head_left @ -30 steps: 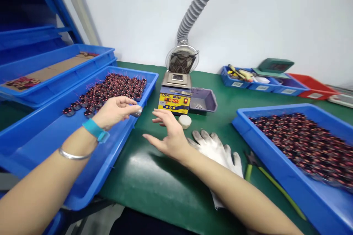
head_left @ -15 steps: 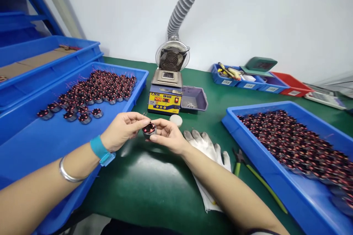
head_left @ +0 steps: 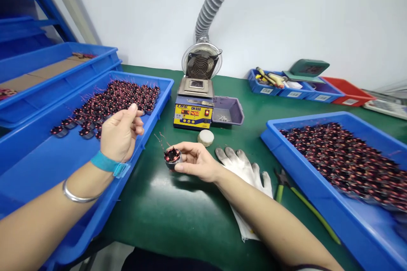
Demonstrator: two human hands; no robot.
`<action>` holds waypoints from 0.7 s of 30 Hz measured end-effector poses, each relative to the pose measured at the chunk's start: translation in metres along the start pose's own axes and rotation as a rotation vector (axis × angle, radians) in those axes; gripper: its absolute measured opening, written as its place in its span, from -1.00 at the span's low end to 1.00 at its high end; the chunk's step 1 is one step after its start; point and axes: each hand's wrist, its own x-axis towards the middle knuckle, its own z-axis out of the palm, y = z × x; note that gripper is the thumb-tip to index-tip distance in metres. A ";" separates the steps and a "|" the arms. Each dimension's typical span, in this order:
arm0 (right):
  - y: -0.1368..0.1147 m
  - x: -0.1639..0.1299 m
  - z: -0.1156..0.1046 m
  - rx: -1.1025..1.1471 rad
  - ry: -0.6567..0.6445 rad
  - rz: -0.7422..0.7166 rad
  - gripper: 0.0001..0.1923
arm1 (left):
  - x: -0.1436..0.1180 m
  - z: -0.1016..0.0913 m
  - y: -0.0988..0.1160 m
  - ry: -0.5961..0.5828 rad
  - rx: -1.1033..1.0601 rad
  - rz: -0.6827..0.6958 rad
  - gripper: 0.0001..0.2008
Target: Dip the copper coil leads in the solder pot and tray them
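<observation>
**Right hand grips one wound coil; left hand hovers over the left tray**

At the far left of the frame lies a stacked blue tray (head_left: pixel 60 57) lined with brown card. Below it, a larger blue tray (head_left: pixel 47 165) carries a cluster of wound coils (head_left: pixel 117 97) with red-copper wire in its upper half. The left hand (head_left: pixel 119 133), wearing a teal wristband (head_left: pixel 106 164) and a metal bangle (head_left: pixel 76 194), floats above this tray's right rim with the fingers loosely curled; whether it holds anything I cannot tell.

Just right of it, low centre of the frame, the right hand (head_left: pixel 197 161) pinches a single coil (head_left: pixel 172 156) between thumb and fingertips above the green mat (head_left: pixel 178 220), thin wire ends sticking up.

Behind, at centre, stands a yellow-fronted solder pot (head_left: pixel 193 108) with red digits, a small fan (head_left: pixel 201 64) and a grey ribbed hose (head_left: pixel 214 0) above it, a grey dish (head_left: pixel 227 112) beside it, and a white round lid (head_left: pixel 205 137) in front.

A white glove (head_left: pixel 244 169) lies under the right forearm, with green-handled pliers (head_left: pixel 280 184) next to it. At right sits a blue tray (head_left: pixel 349 224) full of coils, and small parts bins (head_left: pixel 286 87) line the upper right.
</observation>
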 end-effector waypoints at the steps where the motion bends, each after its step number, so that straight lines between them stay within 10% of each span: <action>1: -0.002 0.000 -0.002 -0.007 0.014 -0.014 -0.59 | -0.001 0.000 -0.002 -0.026 0.017 -0.043 -0.66; 10: -0.083 0.039 -0.053 -0.291 0.580 -0.193 -0.65 | -0.022 -0.002 -0.031 -0.760 0.679 -0.499 -0.49; 15: -0.142 0.107 -0.091 -0.675 0.925 -0.144 -0.70 | -0.017 -0.009 -0.040 -0.827 0.824 -0.453 -0.41; 21: -0.157 0.163 -0.119 -0.915 1.057 -0.041 -0.69 | -0.015 -0.010 -0.041 -0.876 0.896 -0.416 -0.41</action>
